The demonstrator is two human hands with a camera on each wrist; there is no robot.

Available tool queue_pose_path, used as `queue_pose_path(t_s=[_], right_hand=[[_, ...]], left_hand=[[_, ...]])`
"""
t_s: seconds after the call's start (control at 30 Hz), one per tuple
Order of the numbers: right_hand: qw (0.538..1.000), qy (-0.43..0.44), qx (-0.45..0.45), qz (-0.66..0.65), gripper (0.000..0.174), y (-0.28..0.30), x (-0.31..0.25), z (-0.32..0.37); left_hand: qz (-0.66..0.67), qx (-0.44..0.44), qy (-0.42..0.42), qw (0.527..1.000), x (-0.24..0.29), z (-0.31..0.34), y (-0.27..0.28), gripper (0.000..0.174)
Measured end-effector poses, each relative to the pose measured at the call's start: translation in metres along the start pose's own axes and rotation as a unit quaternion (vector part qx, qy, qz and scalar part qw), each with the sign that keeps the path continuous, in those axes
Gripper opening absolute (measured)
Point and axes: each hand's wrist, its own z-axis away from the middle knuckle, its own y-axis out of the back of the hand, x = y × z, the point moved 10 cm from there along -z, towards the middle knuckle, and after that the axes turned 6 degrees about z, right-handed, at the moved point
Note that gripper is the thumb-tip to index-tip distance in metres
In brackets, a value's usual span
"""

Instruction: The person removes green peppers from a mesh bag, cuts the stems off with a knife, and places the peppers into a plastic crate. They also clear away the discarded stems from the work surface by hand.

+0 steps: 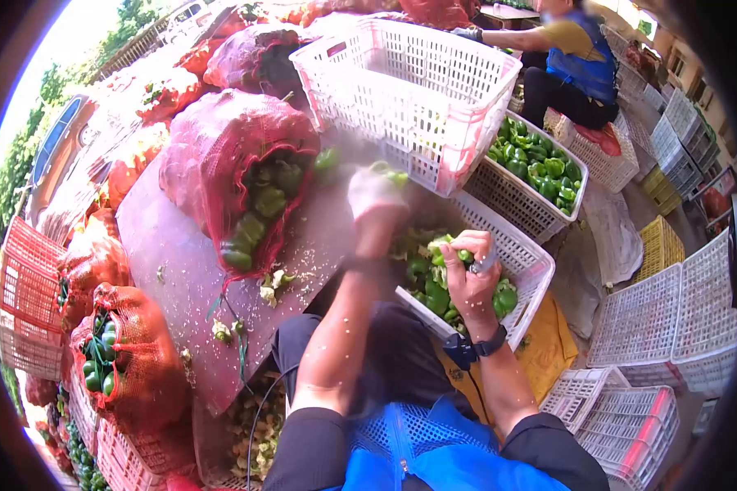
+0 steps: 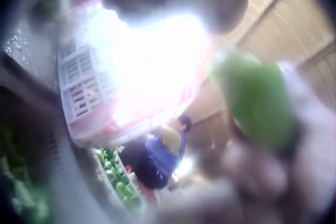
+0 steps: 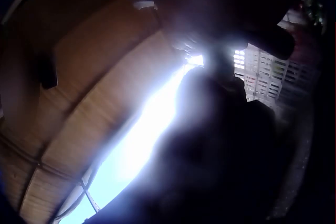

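My left hand, motion-blurred, reaches over the board beside the mesh sack. It grips a green pepper, seen large and blurred between thumb and fingers in the left wrist view. To the right, my right hand is curled over a low white crate. Between its thumb and fingers shows a green pepper, mostly covered; a small shiny spot glints at the fingers. Green peppers and pale cut pieces lie in that crate. A red mesh sack lies open, with peppers at its mouth.
A large white crate stands beyond my hands, next to a crate of peppers. Another person in a blue vest sits behind. Pale bits litter the board. Filled sacks line the left; stacked crates stand right.
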Motion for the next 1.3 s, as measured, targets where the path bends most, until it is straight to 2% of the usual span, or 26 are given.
queue_pose_path(t_s=[0.07, 0.1, 0.13, 0.17, 0.2, 0.27, 0.3, 0.33, 0.4, 0.43, 0.5, 0.6, 0.63, 0.67, 0.73, 0.77, 0.8, 0.87, 0.93, 1.0, 1.07, 1.1, 1.17, 1.23, 1.27, 1.3], right_hand=[[0.995, -0.060, -0.066, 0.048, 0.026, -0.004, 0.026, -0.005], [0.995, -0.056, -0.061, 0.047, 0.026, -0.003, 0.030, -0.011], [0.994, -0.033, -0.075, 0.078, 0.034, -0.007, 0.031, -0.017], [0.990, -0.010, -0.090, 0.111, 0.042, -0.011, 0.030, -0.022], [0.990, -0.009, -0.089, 0.111, 0.042, -0.014, 0.030, -0.029], [0.981, 0.051, -0.179, 0.063, 0.052, -0.040, 0.013, -0.036], [0.976, 0.058, -0.205, 0.055, 0.049, -0.051, 0.011, -0.035], [0.976, 0.058, -0.205, 0.054, 0.049, -0.055, 0.015, -0.033], [0.974, 0.044, -0.219, 0.036, 0.047, -0.067, 0.025, -0.028], [0.974, 0.044, -0.219, 0.034, 0.047, -0.068, 0.023, -0.030], [0.972, 0.014, -0.233, -0.001, 0.034, -0.074, 0.022, -0.032], [0.969, -0.037, -0.245, -0.025, 0.030, -0.080, 0.030, -0.033], [0.973, -0.041, -0.227, -0.026, 0.025, -0.079, 0.029, -0.036], [0.972, -0.040, -0.228, -0.026, 0.025, -0.082, 0.033, -0.033], [0.968, -0.096, -0.233, 0.012, 0.029, -0.092, 0.059, -0.025], [0.968, -0.094, -0.233, 0.011, 0.029, -0.097, 0.063, -0.022], [0.973, -0.105, -0.205, 0.018, 0.028, -0.097, 0.069, -0.022], [0.977, -0.113, -0.177, 0.026, 0.028, -0.100, 0.073, -0.022], [0.981, -0.150, -0.125, 0.025, 0.028, -0.096, 0.080, -0.018], [0.979, -0.162, -0.114, 0.044, 0.029, -0.100, 0.088, -0.015], [0.977, -0.176, -0.104, 0.062, 0.030, -0.103, 0.095, -0.009], [0.980, -0.163, -0.086, 0.073, 0.030, -0.102, 0.094, -0.008], [0.983, -0.150, -0.069, 0.084, 0.031, -0.103, 0.093, -0.005], [0.977, -0.193, -0.047, 0.074, 0.031, -0.103, 0.102, 0.001], [0.977, -0.192, -0.047, 0.074, 0.031, -0.105, 0.103, 0.002], [0.980, -0.177, -0.037, 0.087, 0.030, -0.104, 0.100, 0.002]], left_hand=[[-0.061, -0.182, -0.037, 0.981, -0.009, 0.003, -0.049, 0.048], [-0.093, -0.272, -0.056, 0.956, -0.018, 0.010, -0.075, 0.051], [-0.124, -0.361, -0.073, 0.922, -0.033, 0.023, -0.104, 0.053], [-0.080, -0.365, -0.082, 0.924, -0.063, 0.035, -0.139, 0.051], [-0.036, -0.369, -0.090, 0.924, -0.085, 0.047, -0.166, 0.050], [-0.037, -0.392, -0.059, 0.917, -0.026, 0.045, -0.105, 0.050], [-0.039, -0.414, -0.027, 0.909, -0.003, 0.045, -0.079, 0.050], [-0.039, -0.413, -0.027, 0.910, 0.000, 0.044, -0.075, 0.050], [0.034, -0.433, 0.092, 0.896, -0.010, 0.045, -0.069, 0.048], [0.032, -0.432, 0.093, 0.897, -0.007, 0.044, -0.065, 0.048], [-0.044, -0.434, 0.034, 0.899, 0.007, 0.043, -0.060, 0.034], [-0.093, -0.417, 0.026, 0.904, 0.000, 0.050, -0.072, 0.028], [-0.036, -0.410, 0.074, 0.909, 0.000, 0.049, -0.064, 0.021], [-0.036, -0.409, 0.076, 0.909, -0.003, 0.049, -0.068, 0.021], [-0.118, -0.375, -0.024, 0.919, 0.008, 0.042, -0.071, 0.016], [-0.127, -0.373, 0.000, 0.919, 0.005, 0.042, -0.071, 0.010], [-0.127, -0.371, 0.000, 0.920, 0.004, 0.044, -0.075, 0.010], [-0.086, -0.231, -0.004, 0.969, -0.003, 0.035, -0.070, 0.014], [-0.082, -0.234, 0.006, 0.969, -0.008, 0.036, -0.080, 0.015], [-0.078, -0.237, 0.015, 0.968, -0.009, 0.034, -0.084, 0.018], [-0.119, -0.379, 0.095, 0.913, -0.026, 0.054, -0.103, 0.019], [-0.119, -0.378, 0.093, 0.913, -0.025, 0.054, -0.102, 0.019], [-0.151, -0.371, 0.037, 0.916, -0.025, 0.056, -0.109, 0.017], [-0.156, -0.363, 0.055, 0.917, -0.034, 0.058, -0.115, 0.020], [-0.161, -0.356, 0.074, 0.918, -0.040, 0.058, -0.116, 0.030], [-0.161, -0.356, 0.074, 0.918, -0.043, 0.060, -0.118, 0.030]])
